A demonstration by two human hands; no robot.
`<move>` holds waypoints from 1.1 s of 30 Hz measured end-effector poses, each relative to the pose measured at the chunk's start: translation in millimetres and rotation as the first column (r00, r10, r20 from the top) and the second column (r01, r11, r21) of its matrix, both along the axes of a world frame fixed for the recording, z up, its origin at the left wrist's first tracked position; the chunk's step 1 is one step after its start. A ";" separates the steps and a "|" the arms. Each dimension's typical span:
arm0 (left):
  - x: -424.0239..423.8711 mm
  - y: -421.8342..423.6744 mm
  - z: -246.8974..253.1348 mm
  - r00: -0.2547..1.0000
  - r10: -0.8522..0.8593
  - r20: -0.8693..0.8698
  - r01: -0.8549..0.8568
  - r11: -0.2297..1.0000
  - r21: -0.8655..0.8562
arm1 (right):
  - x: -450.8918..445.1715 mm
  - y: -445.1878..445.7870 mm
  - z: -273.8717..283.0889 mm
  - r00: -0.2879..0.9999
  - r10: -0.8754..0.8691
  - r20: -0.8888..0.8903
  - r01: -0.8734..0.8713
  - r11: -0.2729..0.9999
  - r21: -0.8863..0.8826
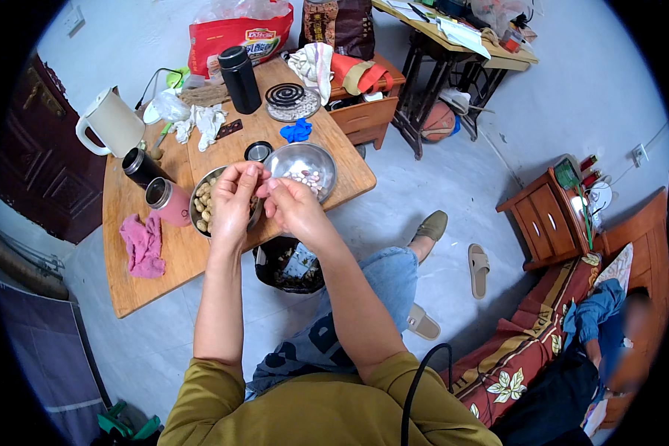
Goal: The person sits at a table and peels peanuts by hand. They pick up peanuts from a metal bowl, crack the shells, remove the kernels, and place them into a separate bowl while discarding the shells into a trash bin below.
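My left hand [235, 192] and my right hand [296, 207] meet at the fingertips above the table edge, thumbs and fingers pinched. Whatever lies between them is too small and covered to make out. Below my left hand is a metal bowl [198, 181] of unshelled peanuts [203, 207], partly hidden by that hand. Beyond my right hand stands a wider stainless-steel bowl [290, 158] with pale and reddish shelled peanut kernels [311, 179] at its bottom. A black-lined waste bin [265, 277] under the table edge holds scraps and a light-blue packet [299, 261].
On the wooden table [136, 295] stand a pink cup [173, 203], an open black flask [140, 167], a kettle [114, 125] and a tall black bottle [240, 81]. A pink cloth [143, 245] lies at left. Slippers [478, 270] rest on the floor; another person [568, 362] is on the bed at right.
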State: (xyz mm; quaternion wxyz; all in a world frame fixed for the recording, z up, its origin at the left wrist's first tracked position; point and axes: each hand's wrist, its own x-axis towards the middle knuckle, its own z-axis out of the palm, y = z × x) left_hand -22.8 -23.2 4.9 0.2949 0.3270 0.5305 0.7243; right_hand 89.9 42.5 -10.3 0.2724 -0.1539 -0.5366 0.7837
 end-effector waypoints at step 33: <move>-51.5 -91.2 -30.1 0.822 0.369 -0.434 -0.444 0.892 -0.082 | 7.9 0.0 11.1 0.991 -0.052 0.127 0.044 0.997 0.060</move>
